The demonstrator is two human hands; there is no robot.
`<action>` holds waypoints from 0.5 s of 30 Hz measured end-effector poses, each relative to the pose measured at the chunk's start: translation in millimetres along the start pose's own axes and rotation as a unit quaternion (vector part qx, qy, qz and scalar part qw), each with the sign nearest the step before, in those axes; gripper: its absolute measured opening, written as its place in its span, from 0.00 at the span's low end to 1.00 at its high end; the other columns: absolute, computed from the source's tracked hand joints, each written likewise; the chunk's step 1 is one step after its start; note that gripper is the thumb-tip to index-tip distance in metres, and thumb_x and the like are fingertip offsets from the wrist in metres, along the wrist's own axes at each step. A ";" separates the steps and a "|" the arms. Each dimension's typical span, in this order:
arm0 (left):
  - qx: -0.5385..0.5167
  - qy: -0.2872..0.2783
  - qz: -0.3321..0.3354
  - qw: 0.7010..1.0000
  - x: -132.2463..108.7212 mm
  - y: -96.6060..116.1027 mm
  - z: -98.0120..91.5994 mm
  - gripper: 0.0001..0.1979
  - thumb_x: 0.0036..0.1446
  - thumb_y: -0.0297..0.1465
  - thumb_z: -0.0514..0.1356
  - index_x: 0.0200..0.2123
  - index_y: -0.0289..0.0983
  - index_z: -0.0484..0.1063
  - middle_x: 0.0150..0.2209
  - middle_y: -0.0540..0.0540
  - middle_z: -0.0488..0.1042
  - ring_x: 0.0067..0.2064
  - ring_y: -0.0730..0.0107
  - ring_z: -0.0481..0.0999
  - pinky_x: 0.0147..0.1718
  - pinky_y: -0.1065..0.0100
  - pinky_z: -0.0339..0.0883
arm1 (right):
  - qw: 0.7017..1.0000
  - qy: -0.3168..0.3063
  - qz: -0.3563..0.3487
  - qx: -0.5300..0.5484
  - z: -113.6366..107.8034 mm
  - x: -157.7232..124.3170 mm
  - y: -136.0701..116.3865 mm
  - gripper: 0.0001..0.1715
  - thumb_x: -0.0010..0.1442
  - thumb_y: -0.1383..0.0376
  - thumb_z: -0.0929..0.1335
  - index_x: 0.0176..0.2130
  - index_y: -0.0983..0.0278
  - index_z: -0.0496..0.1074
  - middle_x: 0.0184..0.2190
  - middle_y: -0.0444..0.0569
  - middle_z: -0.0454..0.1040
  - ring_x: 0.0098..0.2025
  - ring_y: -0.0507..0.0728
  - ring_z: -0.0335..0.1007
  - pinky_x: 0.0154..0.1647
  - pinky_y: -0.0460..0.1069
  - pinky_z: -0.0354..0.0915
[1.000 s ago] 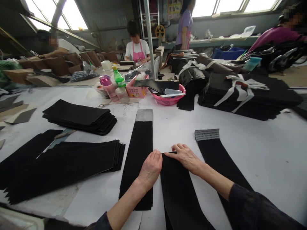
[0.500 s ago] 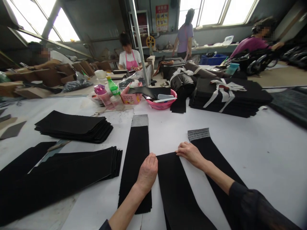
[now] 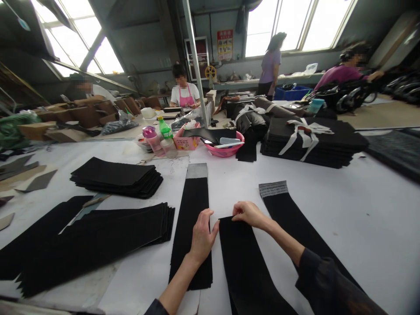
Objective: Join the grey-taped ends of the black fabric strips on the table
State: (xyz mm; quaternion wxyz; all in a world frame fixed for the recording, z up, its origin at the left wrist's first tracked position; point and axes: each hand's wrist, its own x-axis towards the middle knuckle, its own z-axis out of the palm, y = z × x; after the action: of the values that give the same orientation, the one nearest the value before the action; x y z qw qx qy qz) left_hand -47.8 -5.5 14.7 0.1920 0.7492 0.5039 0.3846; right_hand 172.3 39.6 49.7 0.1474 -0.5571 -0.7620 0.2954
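A long black strip of sheet material (image 3: 244, 258) lies in front of me, its lower end running out of view. My right hand (image 3: 248, 214) pinches its far edge between thumb and fingers. Beside its far left corner, my left hand (image 3: 202, 236) is open, thumb and fingers apart, the thumb tip close to that corner. Under and behind the left hand lies a stack of black strips (image 3: 192, 201) with a grey band at its far end. To the right, more black strips (image 3: 295, 218) have a grey, streaked, stepped end.
On the left are a pile of black pieces (image 3: 114, 175) and fanned long black pieces (image 3: 108, 245). Farther back stand a pink basket (image 3: 226, 151), a green bottle (image 3: 165, 128) and a tied black bundle (image 3: 305, 140). Several people work beyond the table.
My left hand has opened from a pinch at the strip's left corner. My right hand has slid left along the far edge, still pinching it. The view has tilted up slightly.
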 end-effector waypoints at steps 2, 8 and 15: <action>-0.074 -0.021 -0.037 0.996 4.5 12.4 -5.1 0.13 0.60 0.37 0.57 0.46 0.37 0.69 0.43 0.44 0.72 0.47 0.63 0.73 0.47 0.61 0.68 | 1.000 0.007 -0.010 0.019 -4.9 -9.7 -12.6 0.03 0.54 0.66 0.72 0.29 0.61 0.75 0.27 0.40 0.74 0.30 0.52 0.69 0.29 0.43 0.59; -0.212 -0.069 -0.077 0.972 10.5 56.0 -22.8 0.12 0.61 0.37 0.57 0.30 0.35 0.74 0.30 0.49 0.75 0.33 0.72 0.71 0.33 0.72 0.63 | 0.996 0.048 -0.073 0.019 -27.7 -38.9 -51.9 0.07 0.55 0.66 0.72 0.26 0.62 0.72 0.25 0.39 0.71 0.28 0.50 0.65 0.28 0.44 0.56; -0.187 -0.066 -0.039 0.979 -1.1 84.1 -58.0 0.06 0.58 0.31 0.58 0.34 0.36 0.75 0.33 0.48 0.75 0.34 0.72 0.72 0.34 0.73 0.63 | 0.995 0.003 -0.102 -0.016 -66.3 -74.4 -35.8 0.17 0.60 0.54 0.67 0.25 0.60 0.71 0.22 0.42 0.69 0.25 0.53 0.64 0.26 0.45 0.59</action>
State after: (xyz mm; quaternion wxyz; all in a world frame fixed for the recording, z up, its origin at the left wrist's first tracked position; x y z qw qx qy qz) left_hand -41.6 -47.4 107.7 0.3763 0.7037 0.4384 0.4135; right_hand 206.8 -18.4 131.3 0.1702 -0.4797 -0.8192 0.2644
